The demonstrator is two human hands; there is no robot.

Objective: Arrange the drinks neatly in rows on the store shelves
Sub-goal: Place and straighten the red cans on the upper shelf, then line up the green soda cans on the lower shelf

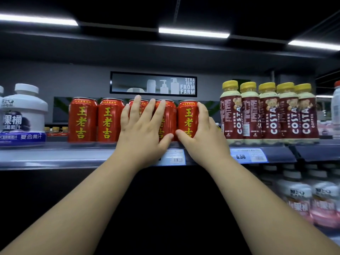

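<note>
Several red cans with yellow characters (82, 119) stand in a row along the front of the upper shelf (55, 155). My left hand (143, 129) lies flat with straight fingers against the fronts of the third and fourth cans, covering most of them. My right hand (201, 129) wraps the rightmost red can (187, 116), fingers round its right side and thumb across its lower front. The two thumbs nearly meet at the shelf edge.
To the right stands a row of yellow-capped Costa coffee bottles (269, 111). White juice jugs (24, 115) stand at the left. Price tags (248, 156) line the shelf rail. White-and-pink bottles (312, 199) fill the lower shelf at the right.
</note>
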